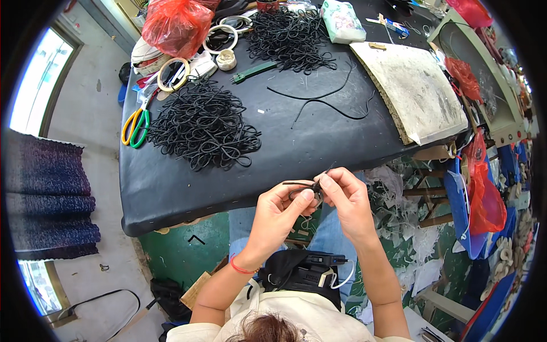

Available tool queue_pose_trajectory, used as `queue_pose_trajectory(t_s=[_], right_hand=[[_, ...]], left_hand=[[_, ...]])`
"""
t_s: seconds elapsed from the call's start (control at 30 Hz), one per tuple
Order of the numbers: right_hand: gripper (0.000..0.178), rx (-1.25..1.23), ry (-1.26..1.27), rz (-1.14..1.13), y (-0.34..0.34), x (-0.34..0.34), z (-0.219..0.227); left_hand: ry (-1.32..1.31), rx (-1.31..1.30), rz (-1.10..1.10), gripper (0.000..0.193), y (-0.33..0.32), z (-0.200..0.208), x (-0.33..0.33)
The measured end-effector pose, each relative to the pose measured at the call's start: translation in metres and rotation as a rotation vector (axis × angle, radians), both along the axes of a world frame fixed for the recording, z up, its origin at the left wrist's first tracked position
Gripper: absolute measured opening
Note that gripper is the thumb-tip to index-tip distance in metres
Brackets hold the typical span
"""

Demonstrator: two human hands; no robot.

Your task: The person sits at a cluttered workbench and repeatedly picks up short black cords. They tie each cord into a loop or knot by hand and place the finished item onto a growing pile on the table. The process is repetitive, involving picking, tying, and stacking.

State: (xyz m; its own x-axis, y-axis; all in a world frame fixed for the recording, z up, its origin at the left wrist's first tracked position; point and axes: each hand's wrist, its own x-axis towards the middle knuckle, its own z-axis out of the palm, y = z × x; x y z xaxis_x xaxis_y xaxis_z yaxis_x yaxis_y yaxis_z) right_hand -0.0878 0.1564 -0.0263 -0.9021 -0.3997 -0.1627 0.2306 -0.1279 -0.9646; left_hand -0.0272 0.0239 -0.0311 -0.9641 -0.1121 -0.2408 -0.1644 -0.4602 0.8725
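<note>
In front of the near table edge, my left hand (279, 214) and my right hand (346, 199) meet with thumbs and fingers pinched. Between them is a thin black cord (296, 191), bunched into a small bow or knot at the fingertips. Its exact form is partly hidden by my fingers. On the black table (273, 154), a heap of looped black cords (199, 125) lies to the left. A second heap of black cords (290, 37) is farther back. Loose straight cords (319, 101) curve across the tabletop to the right of centre.
Scissors with yellow and green handles (137, 126) lie at the left edge. Tape rings (174, 74), a red plastic bag (178, 27) and a green strip tool (254, 72) sit toward the back. A worn pale board (413, 91) covers the right side. Blue bins (467, 211) stand at right.
</note>
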Motion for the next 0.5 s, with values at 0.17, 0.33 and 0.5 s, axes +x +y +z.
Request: queue_pose_trajectory(t_s=[0.17, 0.33, 0.5], right_hand=[[0.014, 0.036, 0.101, -0.046, -0.001, 0.0, -0.003], [0.02, 0.155, 0.244, -0.129, -0.002, 0.007, -0.014], [0.022, 0.197, 0.214, 0.064, -0.011, -0.016, -0.014]], left_hand=[[-0.003, -0.006, -0.031, 0.02, -0.002, 0.008, -0.002], [0.034, -0.069, -0.073, 0.018, -0.004, -0.004, -0.001], [0.065, -0.197, -0.068, 0.016, -0.028, 0.002, -0.005]])
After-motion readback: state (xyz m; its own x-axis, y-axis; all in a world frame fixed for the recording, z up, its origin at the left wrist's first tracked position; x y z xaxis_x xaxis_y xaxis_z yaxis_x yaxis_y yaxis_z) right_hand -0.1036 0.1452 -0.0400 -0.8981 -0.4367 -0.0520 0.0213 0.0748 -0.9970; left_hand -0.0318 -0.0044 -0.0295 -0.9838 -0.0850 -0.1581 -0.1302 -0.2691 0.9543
